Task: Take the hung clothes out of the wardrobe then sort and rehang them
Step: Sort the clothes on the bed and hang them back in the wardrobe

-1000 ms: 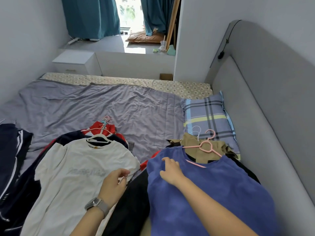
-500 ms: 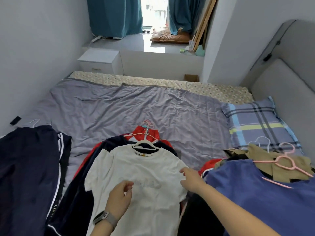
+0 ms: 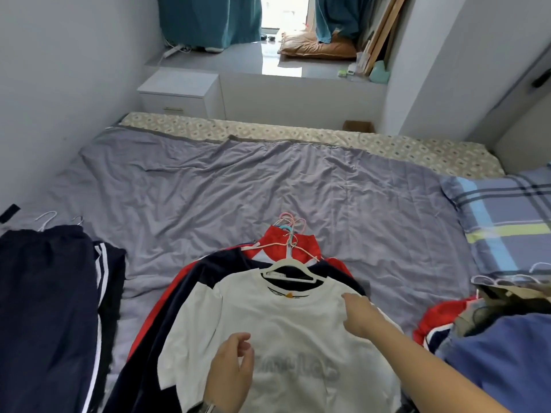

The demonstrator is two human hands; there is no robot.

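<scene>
Loose and empty, the left hand [image 3: 231, 372] grip hovers over the soft white T-shirt [image 3: 286, 338]; the right hand [image 3: 359, 315], fingers relaxed, touches its shoulder. Beyond, a curved white hanger [image 3: 290, 268] tops navy-and-red garments [image 3: 208, 275] on the wrinkled grey bed [image 3: 238, 186].

Daylight enters through the window [image 3: 283, 13] at the top centre of the frame, blown out to white, and throws a bright glare down the glossy ledge [image 3: 277, 62] below it. The room is evenly, softly lit with faint shadows. Wide-angle distortion bends the walls at both edges. The right hand [image 3: 362, 315] is slightly motion-blurred.
</scene>
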